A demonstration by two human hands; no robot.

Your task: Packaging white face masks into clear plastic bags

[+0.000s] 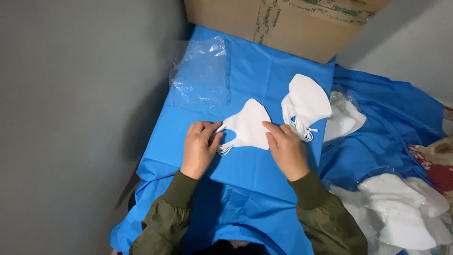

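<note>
Head view: clear bag (202, 75) seemingly empty, both hands on white masks (248, 126).

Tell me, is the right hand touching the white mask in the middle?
Touching. The head view shows the right hand with its fingertips pressed on the edge of the white mask.

We see a small stack of folded white face masks (249, 126) lying flat on blue cloth at the frame's centre, pointed fold toward the top, thin ear loops fanned out at its lower left.
</note>
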